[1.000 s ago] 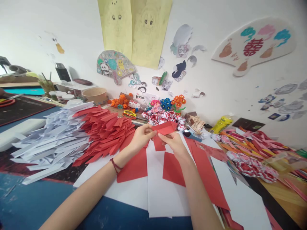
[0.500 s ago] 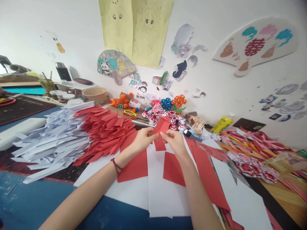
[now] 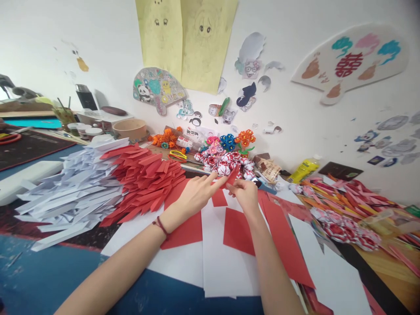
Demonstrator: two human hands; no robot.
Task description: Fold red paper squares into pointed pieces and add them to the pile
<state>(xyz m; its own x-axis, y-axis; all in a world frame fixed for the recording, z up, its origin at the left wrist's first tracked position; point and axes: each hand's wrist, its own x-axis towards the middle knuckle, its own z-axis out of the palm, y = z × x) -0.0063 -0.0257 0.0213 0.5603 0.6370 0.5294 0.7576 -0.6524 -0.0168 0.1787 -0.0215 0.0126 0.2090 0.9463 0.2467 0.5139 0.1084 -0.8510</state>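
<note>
A folded red paper strip [image 3: 233, 175] is held up slightly tilted between my hands, over the white sheets. My right hand [image 3: 244, 192] pinches its lower right end between thumb and fingers. My left hand [image 3: 198, 192] has its index finger stretched along the strip's left edge; its thumb is hidden underneath. Just below the hands lies another small red paper piece [image 3: 219, 199]. Flat red paper [image 3: 239, 232] rests on a white sheet [image 3: 226, 271] between my forearms.
To the left are heaps of folded white strips [image 3: 75, 188] and folded red strips [image 3: 147, 179]. Red-and-white paper flowers [image 3: 226, 164] stand behind the hands. At right lie a yellow bottle [image 3: 303, 169], more paper flowers [image 3: 351, 229] and colored strips [image 3: 354, 192].
The red strip has turned from lying broad across both hands to a narrower, more upright angle, slightly to the right. My left fingers have straightened toward it; my right hand has shifted a little right.
</note>
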